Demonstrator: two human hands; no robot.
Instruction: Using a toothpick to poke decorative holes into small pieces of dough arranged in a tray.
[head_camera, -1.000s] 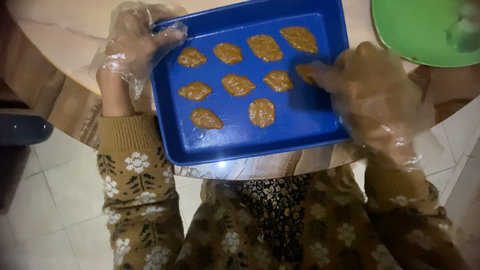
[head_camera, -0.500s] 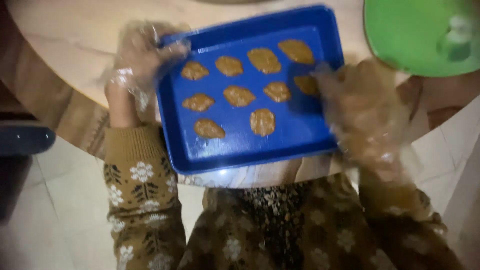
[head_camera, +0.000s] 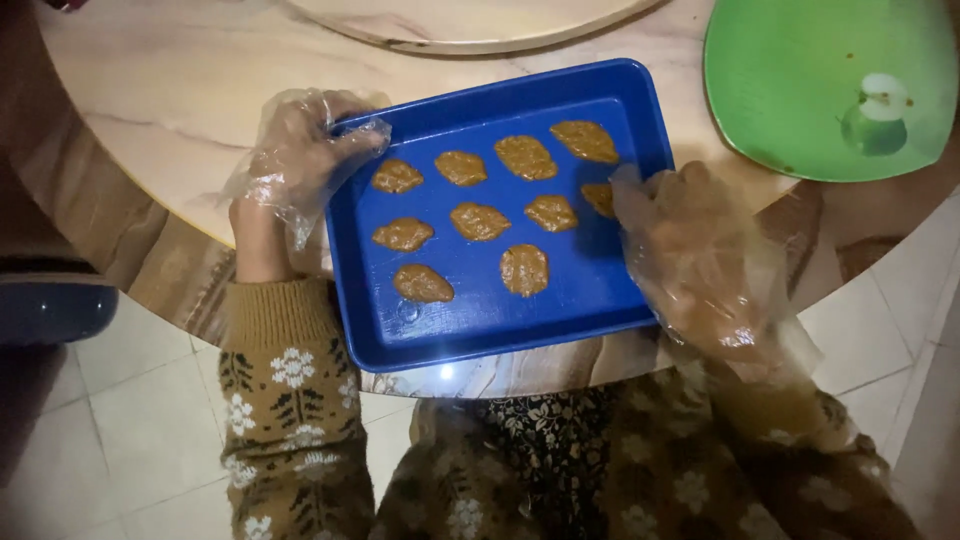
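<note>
A blue rectangular tray lies on the round marble table near its front edge. Several flat brown leaf-shaped dough pieces lie in rows on it. My left hand, in a clear plastic glove, grips the tray's far left corner. My right hand, also gloved, rests over the tray's right side with its fingers on a dough piece that it partly hides.
A green plate with a small pale lump sits at the far right of the table. A round wooden-coloured board lies at the back. A dark blue seat stands at the left over tiled floor.
The view has shifted slightly. My right hand has stayed on the dough piece at the tray's right side; my left hand keeps hold of the corner.
</note>
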